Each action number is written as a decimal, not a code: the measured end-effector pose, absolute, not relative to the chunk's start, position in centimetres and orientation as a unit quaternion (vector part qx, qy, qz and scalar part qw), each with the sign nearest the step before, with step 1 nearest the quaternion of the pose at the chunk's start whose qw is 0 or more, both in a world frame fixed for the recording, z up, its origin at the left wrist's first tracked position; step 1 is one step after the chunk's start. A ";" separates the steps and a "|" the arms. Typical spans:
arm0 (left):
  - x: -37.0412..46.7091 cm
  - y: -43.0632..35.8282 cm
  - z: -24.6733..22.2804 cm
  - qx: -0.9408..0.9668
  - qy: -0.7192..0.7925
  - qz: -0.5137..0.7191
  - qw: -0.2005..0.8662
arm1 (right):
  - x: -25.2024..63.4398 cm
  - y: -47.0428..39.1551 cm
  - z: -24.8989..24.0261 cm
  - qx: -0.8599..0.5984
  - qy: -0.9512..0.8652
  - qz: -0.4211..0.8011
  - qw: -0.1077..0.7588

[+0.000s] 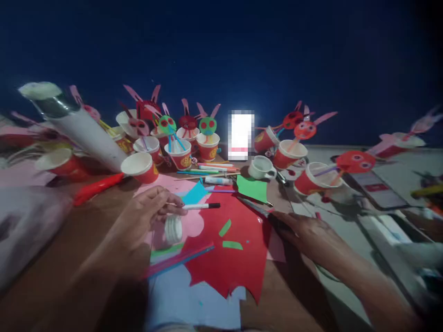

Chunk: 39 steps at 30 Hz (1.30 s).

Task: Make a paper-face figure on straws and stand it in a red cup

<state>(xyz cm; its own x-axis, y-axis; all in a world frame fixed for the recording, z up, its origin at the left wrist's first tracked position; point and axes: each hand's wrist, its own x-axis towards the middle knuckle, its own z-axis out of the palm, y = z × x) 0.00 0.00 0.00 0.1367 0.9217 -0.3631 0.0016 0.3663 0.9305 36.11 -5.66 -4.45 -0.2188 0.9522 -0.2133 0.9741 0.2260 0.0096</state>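
My left hand [157,205] is closed, its fingertips pinching the rear end of a white marker [200,206] whose black cap points right. Just below those fingers stands a small clear jar [173,229]. Across the work area, my right hand [299,228] is wrapped over the dark handle of what looks like a pair of scissors [254,205], grey blades pointing up and left. Between the hands lies a cut sheet of red paper [238,267], with two green paper strips [232,245] on it. Pink paper [194,226] sits partly beneath the red sheet.
Red paper cups [140,168] with paper bug heads on straws line the back. A white mug [262,168], green paper [252,186] and a blue piece [195,191] lie nearer. A bright screen [241,133] stands behind; a phone [380,189] is right.
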 end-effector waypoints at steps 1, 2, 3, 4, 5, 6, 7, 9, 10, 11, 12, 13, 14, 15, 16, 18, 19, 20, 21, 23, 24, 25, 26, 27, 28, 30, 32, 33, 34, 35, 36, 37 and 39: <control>-0.1 0.0 -0.1 0.437 0.545 0.364 0.616 | 36.1 -5.9 -4.5 0.618 0.780 -0.059 0.079; -0.1 0.0 -0.2 0.448 0.545 0.358 0.611 | 36.1 -6.1 -4.5 0.615 0.783 -0.055 0.070; -0.2 0.0 -0.2 0.458 0.544 0.351 0.609 | 36.1 -6.2 -4.5 0.611 0.788 -0.050 0.061; -0.2 -0.1 -0.3 0.467 0.541 0.344 0.609 | 36.0 -6.3 -4.4 0.606 0.793 -0.044 0.052; -0.2 -0.1 -0.2 0.474 0.538 0.334 0.612 | 35.9 -6.4 -4.2 0.599 0.799 -0.038 0.042; -0.1 -0.2 -0.2 0.481 0.531 0.324 0.618 | 35.8 -6.4 -3.9 0.591 0.805 -0.031 0.034; 0.1 -0.3 0.0 0.484 0.523 0.318 0.624 | 35.5 -6.4 -3.5 0.584 0.811 -0.023 0.023; 0.5 -0.7 0.2 0.496 0.508 0.302 0.636 | 34.8 -6.2 -2.5 0.562 0.827 -0.008 -0.014; 0.8 -0.8 0.4 0.503 0.503 0.292 0.640 | 34.3 -6.1 -1.8 0.549 0.835 -0.002 -0.050; 1.1 -1.0 0.5 0.511 0.498 0.276 0.644 | 33.6 -6.0 -1.1 0.527 0.845 -0.009 -0.090; 1.4 -1.2 0.5 0.524 0.495 0.257 0.644 | 32.9 -5.8 -0.5 0.502 0.854 -0.017 -0.137; 1.6 -1.4 0.6 0.539 0.491 0.237 0.642 | 32.1 -5.6 0.2 0.481 0.859 -0.030 -0.173; 1.9 -1.5 0.5 0.559 0.484 0.218 0.637 | 31.2 -5.4 0.9 0.468 0.859 -0.046 -0.202; 2.2 -1.7 0.5 0.576 0.476 0.207 0.632 | 30.3 -5.2 1.5 0.461 0.857 -0.063 -0.222; 2.4 -1.8 0.4 0.587 0.469 0.199 0.629 | 29.4 -4.9 2.0 0.451 0.856 -0.072 -0.243; 2.9 -2.0 0.3 0.595 0.468 0.184 0.627 | 27.8 -4.4 2.8 0.427 0.859 -0.084 -0.269; 3.1 -2.1 0.3 0.596 0.473 0.176 0.625 | 27.1 -4.2 3.1 0.413 0.863 -0.087 -0.279; 3.3 -2.1 0.3 0.598 0.479 0.169 0.620 | 26.5 -3.9 3.3 0.405 0.866 -0.085 -0.281; 3.5 -2.2 0.4 0.601 0.484 0.164 0.615 | 25.9 -3.7 3.4 0.397 0.869 -0.078 -0.285; 3.8 -2.3 0.5 0.607 0.487 0.157 0.608 | 25.0 -3.4 3.5 0.394 0.875 -0.065 -0.273; 3.9 -2.3 0.6 0.609 0.486 0.154 0.607 | 24.7 -3.3 3.5 0.399 0.877 -0.060 -0.262; 4.0 -2.4 0.7 0.614 0.484 0.151 0.604 | 24.3 -3.3 3.5 0.406 0.878 -0.061 -0.245; 4.1 -2.3 0.8 0.624 0.484 0.147 0.595 | 24.1 -3.2 3.4 0.415 0.878 -0.065 -0.230; 4.2 -2.3 0.9 0.639 0.483 0.142 0.581 | 23.8 -3.1 3.2 0.422 0.876 -0.071 -0.221; 4.3 -2.3 1.0 0.657 0.481 0.137 0.564 | 23.6 -3.0 3.0 0.427 0.875 -0.077 -0.216; 4.3 -2.2 1.3 0.696 0.477 0.125 0.521 | 23.3 -2.9 2.5 0.433 0.872 -0.088 -0.212; 4.2 -2.1 1.4 0.730 0.468 0.112 0.485 | 23.2 -2.8 2.0 0.436 0.870 -0.091 -0.212; 4.1 -2.0 1.4 0.744 0.462 0.107 0.471 | 23.1 -2.7 1.7 0.436 0.870 -0.093 -0.211; 4.0 -2.0 1.5 0.754 0.459 0.103 0.459 | 23.1 -2.6 1.5 0.436 0.869 -0.096 -0.213; 4.0 -2.0 1.5 0.761 0.456 0.098 0.451 | 23.2 -2.6 1.4 0.435 0.869 -0.100 -0.215; 3.9 -1.9 1.5 0.766 0.455 0.093 0.444 | 23.2 -2.6 1.2 0.433 0.868 -0.106 -0.217; 3.8 -1.9 1.6 0.769 0.456 0.089 0.438 | 23.3 -2.6 1.1 0.432 0.868 -0.112 -0.219; 3.7 -1.9 1.6 0.773 0.462 0.078 0.428 | 23.4 -2.6 1.1 0.434 0.865 -0.119 -0.223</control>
<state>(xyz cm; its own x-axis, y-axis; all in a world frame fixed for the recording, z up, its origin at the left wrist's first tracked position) 3.72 -1.88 1.65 0.5609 0.7809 -0.2750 0.6468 -0.2061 0.7343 23.43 -2.56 1.06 -0.5236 0.8037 0.2827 0.6976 0.5949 -0.3992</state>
